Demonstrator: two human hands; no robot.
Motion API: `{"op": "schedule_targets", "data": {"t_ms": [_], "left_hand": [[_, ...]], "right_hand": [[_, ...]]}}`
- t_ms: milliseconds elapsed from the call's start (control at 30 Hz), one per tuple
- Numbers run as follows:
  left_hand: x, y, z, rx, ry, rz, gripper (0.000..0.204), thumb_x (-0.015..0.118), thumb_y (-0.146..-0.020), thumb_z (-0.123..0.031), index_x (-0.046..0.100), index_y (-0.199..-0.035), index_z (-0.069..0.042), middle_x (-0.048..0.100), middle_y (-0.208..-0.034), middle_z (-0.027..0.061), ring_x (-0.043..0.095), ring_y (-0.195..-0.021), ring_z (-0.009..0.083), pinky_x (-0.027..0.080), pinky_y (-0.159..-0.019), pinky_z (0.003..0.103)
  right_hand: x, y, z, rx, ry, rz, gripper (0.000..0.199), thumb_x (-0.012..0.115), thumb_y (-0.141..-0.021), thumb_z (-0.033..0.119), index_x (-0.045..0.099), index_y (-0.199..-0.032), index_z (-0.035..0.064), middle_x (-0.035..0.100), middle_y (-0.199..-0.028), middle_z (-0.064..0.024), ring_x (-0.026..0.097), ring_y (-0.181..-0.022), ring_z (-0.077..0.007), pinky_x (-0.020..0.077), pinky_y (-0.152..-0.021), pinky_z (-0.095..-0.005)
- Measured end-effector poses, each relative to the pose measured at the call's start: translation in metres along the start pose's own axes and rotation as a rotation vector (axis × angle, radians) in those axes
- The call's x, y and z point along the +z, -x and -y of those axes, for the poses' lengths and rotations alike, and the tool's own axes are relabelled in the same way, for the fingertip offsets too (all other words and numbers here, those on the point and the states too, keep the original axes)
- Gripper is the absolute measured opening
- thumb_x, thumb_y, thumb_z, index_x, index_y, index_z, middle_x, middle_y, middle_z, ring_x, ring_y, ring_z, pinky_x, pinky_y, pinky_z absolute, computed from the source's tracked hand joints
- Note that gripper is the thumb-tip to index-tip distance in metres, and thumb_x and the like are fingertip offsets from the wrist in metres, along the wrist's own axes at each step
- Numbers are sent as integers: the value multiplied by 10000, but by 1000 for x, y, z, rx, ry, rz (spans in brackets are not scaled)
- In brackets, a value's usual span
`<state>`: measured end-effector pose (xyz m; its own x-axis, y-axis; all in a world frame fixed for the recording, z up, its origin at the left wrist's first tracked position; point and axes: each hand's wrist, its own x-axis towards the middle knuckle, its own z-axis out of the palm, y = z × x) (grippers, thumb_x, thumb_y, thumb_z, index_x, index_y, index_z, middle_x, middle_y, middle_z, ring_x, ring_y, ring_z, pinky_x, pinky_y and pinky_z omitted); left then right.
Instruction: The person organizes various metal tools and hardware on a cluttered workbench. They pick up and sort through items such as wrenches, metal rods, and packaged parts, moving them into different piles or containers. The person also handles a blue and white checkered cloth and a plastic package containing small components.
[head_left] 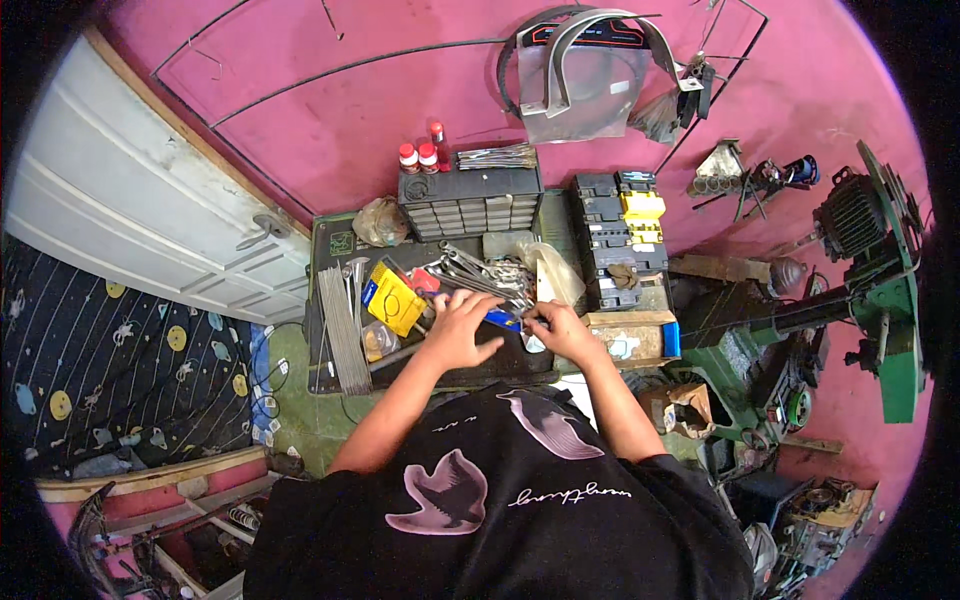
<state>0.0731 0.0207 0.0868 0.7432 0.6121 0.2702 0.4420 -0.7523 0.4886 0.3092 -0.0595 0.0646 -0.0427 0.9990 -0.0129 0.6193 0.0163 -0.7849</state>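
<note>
Black shirt [590, 510] with pale bird-like prints fills the lower middle, nearest the camera, with both forearms reaching up from it. At the far left is a dark cloth [110, 370] patterned with planets, below a white door [150, 180]. Next comes the table [325, 290], its dark top crowded with tools. Near its left edge lies a bundle of thin grey rods [344, 335], and to the right of that a yellow packet [395, 303].

The left hand [462, 330] is palm down beside the packet, fingers extended and thumb spread away from them. Just beyond its fingertips, a heap of metal wrenches [472, 272] sits in front of a small-drawer cabinet [470, 212]. A blue item [503, 319] lies between the two hands; its far end is too small to make out. The right hand [562, 332] has its fingers bent, thumb and fingertips drawn near each other close to the blue item's right end; whether it grips anything, I cannot tell.

Further right stand black cases [605, 240], one with yellow parts, with a wooden tray [630, 340] nearer the person. At the far right stands a green machine [895, 340] by the pink wall [850, 90].
</note>
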Motion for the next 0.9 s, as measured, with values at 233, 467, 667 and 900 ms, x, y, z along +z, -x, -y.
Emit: {"op": "schedule_targets", "data": {"t_ms": [233,467,667,900], "left_hand": [[40,15,8,16,-69,-87,221,748,-785,-184,768,-1005,-198,729,-978,-80,583,-1028,177,328,-914,489],[21,-16,-26,58,-60,-202,164,718,-788,-139,773,-934,-190,732,-883,-78,588,-969,160,344,-898,466],[-5,-35,-54,93,-77,-224,116,711,-792,-156,758,-898,-154,693,-778,-50,601,-908,159,343,-872,448],[-18,-4,-35,28,-93,-115,105,720,-795,-172,759,-892,-167,709,-810,-42,608,-927,160,341,-884,464]], "right_hand": [[12,15,-1,-163,244,-128,124,683,-902,169,666,-937,52,676,-819,-144,626,-827,-345,493,-771,-458],[-12,16,23,-34,538,-344,112,679,-849,151,608,-887,72,668,-756,-114,591,-779,-326,483,-738,-435],[-51,23,46,-79,588,-268,159,725,-795,174,684,-928,98,685,-891,-56,569,-924,-289,475,-775,-399],[-32,35,58,-196,705,-48,259,695,-786,209,691,-1040,154,687,-1015,-16,555,-1058,-262,407,-866,-433]]}}
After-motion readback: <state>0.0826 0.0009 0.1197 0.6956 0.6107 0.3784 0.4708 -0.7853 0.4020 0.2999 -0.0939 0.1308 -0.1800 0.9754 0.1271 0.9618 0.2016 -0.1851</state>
